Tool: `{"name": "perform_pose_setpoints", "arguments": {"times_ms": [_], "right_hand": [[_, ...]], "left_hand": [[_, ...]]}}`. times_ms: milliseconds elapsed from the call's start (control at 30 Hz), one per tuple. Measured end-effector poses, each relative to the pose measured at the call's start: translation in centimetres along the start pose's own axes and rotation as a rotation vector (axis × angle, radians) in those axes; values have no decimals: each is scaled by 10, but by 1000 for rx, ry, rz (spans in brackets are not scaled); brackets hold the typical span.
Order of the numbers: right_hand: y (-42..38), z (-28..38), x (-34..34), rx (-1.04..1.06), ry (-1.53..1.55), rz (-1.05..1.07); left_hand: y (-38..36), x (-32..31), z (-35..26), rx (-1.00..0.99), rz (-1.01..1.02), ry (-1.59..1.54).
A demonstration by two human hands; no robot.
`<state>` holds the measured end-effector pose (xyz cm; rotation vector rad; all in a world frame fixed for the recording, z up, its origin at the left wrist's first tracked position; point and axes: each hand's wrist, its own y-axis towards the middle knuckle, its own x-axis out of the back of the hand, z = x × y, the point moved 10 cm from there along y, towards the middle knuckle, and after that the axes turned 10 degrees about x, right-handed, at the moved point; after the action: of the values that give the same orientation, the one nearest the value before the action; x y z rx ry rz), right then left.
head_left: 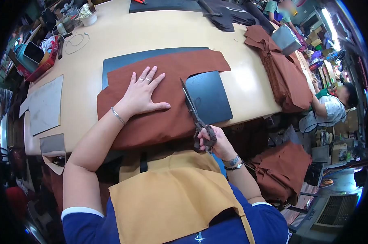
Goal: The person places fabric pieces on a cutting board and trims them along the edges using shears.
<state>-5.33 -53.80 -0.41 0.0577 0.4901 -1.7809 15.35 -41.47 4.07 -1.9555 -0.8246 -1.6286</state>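
Note:
My left hand (147, 91) lies flat, fingers spread, on a sheet of reddish-brown leather (167, 118) in front of me. My right hand (216, 142) grips a pair of scissors (194, 110) by handles wrapped in dark material. Their blades point away from me along the cut edge of the leather, over a dark board (210, 97). The board sits under the sheet and shows where a corner of the leather is cut away. The near edge of the leather hangs at the table's front edge.
On the right of the table (245, 65) lies a pile of brown leather (279, 73), with a metal block (286, 39) beside it. A red basket (50, 61) and pale pattern sheets (46, 105) are at left. More leather (281, 171) is heaped lower right. A co-worker (328, 105) sits at right.

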Motion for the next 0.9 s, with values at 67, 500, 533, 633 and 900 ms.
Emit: {"name": "perform_pose_setpoints", "arguments": {"times_ms": [67, 500, 533, 633, 900], "right_hand": [[-1, 0, 0, 14, 11, 1], [2, -4, 1, 18, 34, 2], [2, -4, 1, 23, 41, 2], [2, -6, 4, 27, 42, 8], [-2, -6, 4, 21, 26, -2]], "left_hand": [[-2, -1, 1, 31, 2, 9], [-23, 3, -13, 172, -48, 28], [-18, 4, -10, 166, -40, 17], [13, 21, -15, 78, 109, 94], [53, -1, -20, -364, 71, 118]]}}
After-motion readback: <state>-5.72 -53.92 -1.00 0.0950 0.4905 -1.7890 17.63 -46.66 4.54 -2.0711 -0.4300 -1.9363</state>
